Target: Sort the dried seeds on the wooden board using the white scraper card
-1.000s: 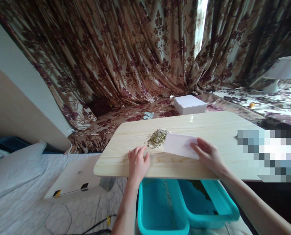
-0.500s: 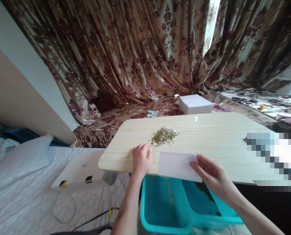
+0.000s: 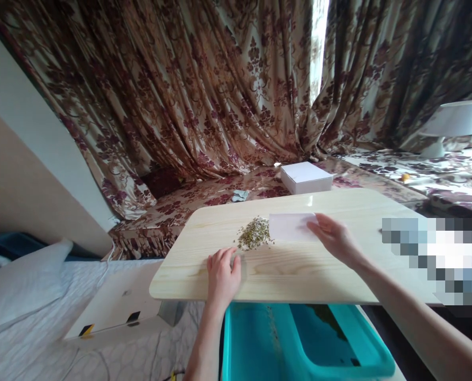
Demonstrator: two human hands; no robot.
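Note:
A pile of small green and pale grains [image 3: 254,234] lies loose on the light wooden tabletop [image 3: 299,275]. My right hand [image 3: 333,237] grips a flat white scraper [image 3: 291,226] by its right end, thumb on top. The scraper's left edge touches or hangs just over the right side of the pile; I cannot tell which. My left hand [image 3: 223,272] rests on the board near its front edge, fingers loosely stretched and holding nothing. Its fingertips are close to the pile's lower left.
Below the table's front edge stands a turquoise tub [image 3: 255,344] with two compartments; dark green bits lie in the right one. A white box [image 3: 306,179] and a pale cloth [image 3: 241,196] sit behind the table. A large white carton [image 3: 112,301] lies on the bed at left.
My right hand has carried the scraper from the table's front edge up to the pile's right side. My left hand stays on the board. The camera view has shifted slightly.

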